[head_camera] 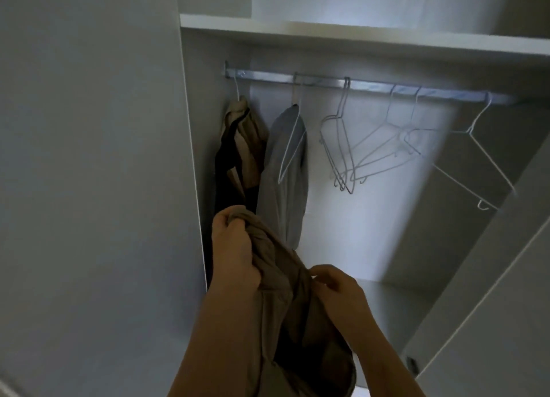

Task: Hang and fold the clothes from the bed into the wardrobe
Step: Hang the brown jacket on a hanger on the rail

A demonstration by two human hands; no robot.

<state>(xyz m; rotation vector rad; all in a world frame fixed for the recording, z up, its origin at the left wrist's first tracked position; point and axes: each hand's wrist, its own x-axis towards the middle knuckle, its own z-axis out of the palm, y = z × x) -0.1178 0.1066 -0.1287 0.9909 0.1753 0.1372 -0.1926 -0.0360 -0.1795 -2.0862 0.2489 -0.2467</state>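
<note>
The person is standing before the open wardrobe point(190, 158), holding a tan garment point(278, 267) up in both hands, near and low in the middle of the view, in front of the hanging space. The left hand point(235, 247) is gripping the bunched top of the garment, fingers curled round the cloth. The right hand point(337, 288), lower and to the right, is pinching a fold of the same garment between thumb and fingers. The rest of the cloth is hanging down between the forearms and out of view at the bottom.

Farther in, a rail point(372, 84) is running left to right under a shelf point(357, 34). At the rail's left end a beige garment point(248, 134) is hanging on a hanger, with a black garment point(221, 170) draped against it. Just to the right a grey garment point(282, 200) is hanging on a white hanger point(293, 140). Right of that, a cluster of bare hangers point(342, 149) is hanging at the middle of the rail, and one more hanger point(488, 158) is tilting at the far right end. A door point(491, 292) is standing open on the right.
</note>
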